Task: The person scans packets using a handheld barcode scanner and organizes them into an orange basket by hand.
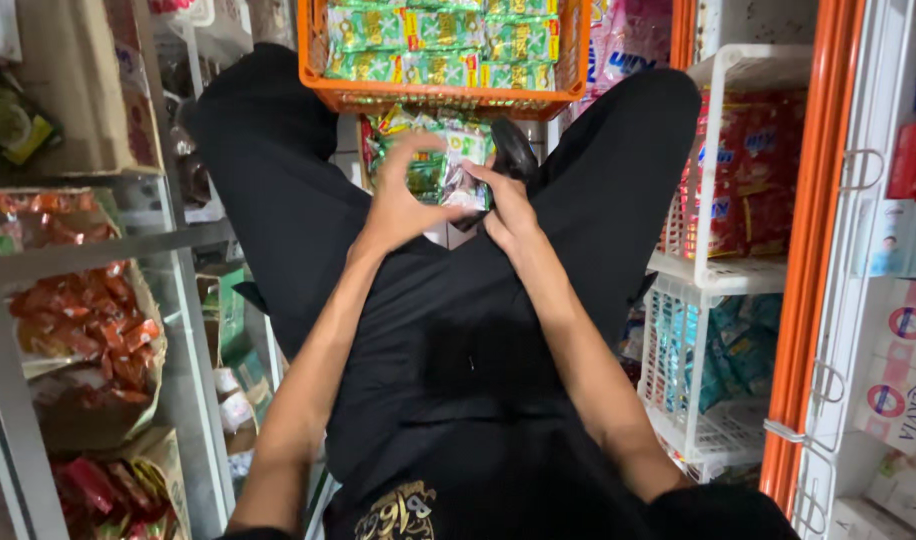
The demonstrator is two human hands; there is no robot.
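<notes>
Both hands meet over the lap, between the knees. The left hand curls its fingers around a stack of small green sachets, and the right hand pinches the same stack from the other side. The stack lies just below the near rim of the orange basket, which holds more green packets.

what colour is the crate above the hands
Orange, clearest in the head view: the crate holds green sachets.

I see bare forearms down to the left hand and right hand, black trousers, and a black shirt with a gold emblem near the bottom edge.
</notes>
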